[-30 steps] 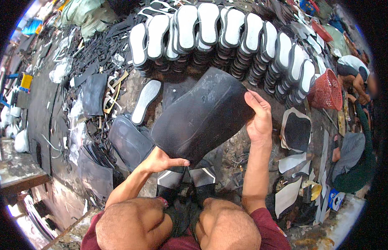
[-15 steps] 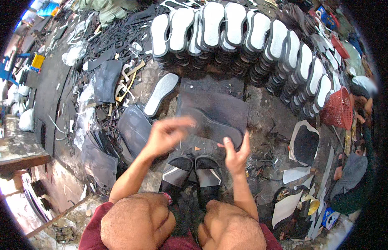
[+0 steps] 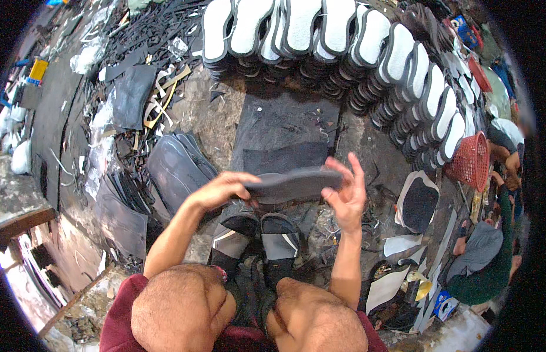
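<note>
And the sole [image 3: 295,184] has tipped up, left hand [image 3: 221,190] pinching its left end, right hand [image 3: 347,202] spread wide, so the left (apparently) carries it.

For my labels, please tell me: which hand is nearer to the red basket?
Right. The right hand is left of the red basket, apart from it; the left hand is farther left, holding the dark piece.
</note>
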`<action>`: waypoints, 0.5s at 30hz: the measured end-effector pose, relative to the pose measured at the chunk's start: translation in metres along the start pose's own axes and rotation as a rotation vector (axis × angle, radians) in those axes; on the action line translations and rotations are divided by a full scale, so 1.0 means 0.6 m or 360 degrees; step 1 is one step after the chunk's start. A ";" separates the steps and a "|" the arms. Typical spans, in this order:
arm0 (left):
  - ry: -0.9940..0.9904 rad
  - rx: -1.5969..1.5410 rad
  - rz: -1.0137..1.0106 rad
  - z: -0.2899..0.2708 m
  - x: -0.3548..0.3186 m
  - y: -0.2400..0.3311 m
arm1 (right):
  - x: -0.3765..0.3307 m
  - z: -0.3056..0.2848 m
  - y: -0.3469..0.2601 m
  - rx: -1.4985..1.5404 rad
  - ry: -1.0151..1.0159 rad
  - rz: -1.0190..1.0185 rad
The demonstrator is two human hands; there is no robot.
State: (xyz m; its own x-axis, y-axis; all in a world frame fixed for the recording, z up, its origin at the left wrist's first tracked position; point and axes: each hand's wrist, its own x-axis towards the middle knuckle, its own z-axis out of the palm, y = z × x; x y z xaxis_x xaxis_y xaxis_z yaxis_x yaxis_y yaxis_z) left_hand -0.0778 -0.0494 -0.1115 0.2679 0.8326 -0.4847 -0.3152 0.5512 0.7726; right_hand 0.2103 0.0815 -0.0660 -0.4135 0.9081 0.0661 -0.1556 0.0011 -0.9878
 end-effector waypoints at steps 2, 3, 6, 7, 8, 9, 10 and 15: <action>0.0203 -0.0552 -0.0165 0.042 0.018 -0.011 | 0.008 -0.032 0.021 -0.0075 0.0158 0.0250; 0.0448 -0.0450 0.0004 0.035 0.031 -0.031 | 0.022 -0.043 0.039 -0.0119 0.0224 0.0351; 0.0930 -0.0547 0.0181 0.017 0.069 -0.062 | 0.046 -0.067 0.108 -0.0148 0.0329 0.0553; 0.1040 -0.0508 0.0165 0.016 0.077 -0.065 | 0.052 -0.067 0.120 -0.0224 0.0368 0.0647; 0.1150 -0.0467 0.0149 0.015 0.084 -0.068 | 0.058 -0.067 0.132 -0.0301 0.0406 0.0739; 0.1207 -0.0396 0.0098 0.014 0.090 -0.071 | 0.063 -0.067 0.143 -0.0283 0.0429 0.0741; 0.1233 -0.0321 0.0110 0.012 0.093 -0.076 | 0.069 -0.065 0.152 -0.0315 0.0415 0.0751; 0.1308 -0.0168 0.0188 0.001 0.100 -0.106 | 0.078 -0.064 0.187 -0.0395 0.0393 0.0792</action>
State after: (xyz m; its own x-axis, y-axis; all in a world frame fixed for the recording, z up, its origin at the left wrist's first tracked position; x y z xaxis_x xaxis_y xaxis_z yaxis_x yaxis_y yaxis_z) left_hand -0.0411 -0.0346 -0.1891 -0.5087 0.6369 -0.5793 -0.3938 0.4262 0.8144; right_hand 0.2079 0.1403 -0.1793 -0.1577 0.8950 -0.4173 0.2293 -0.3778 -0.8970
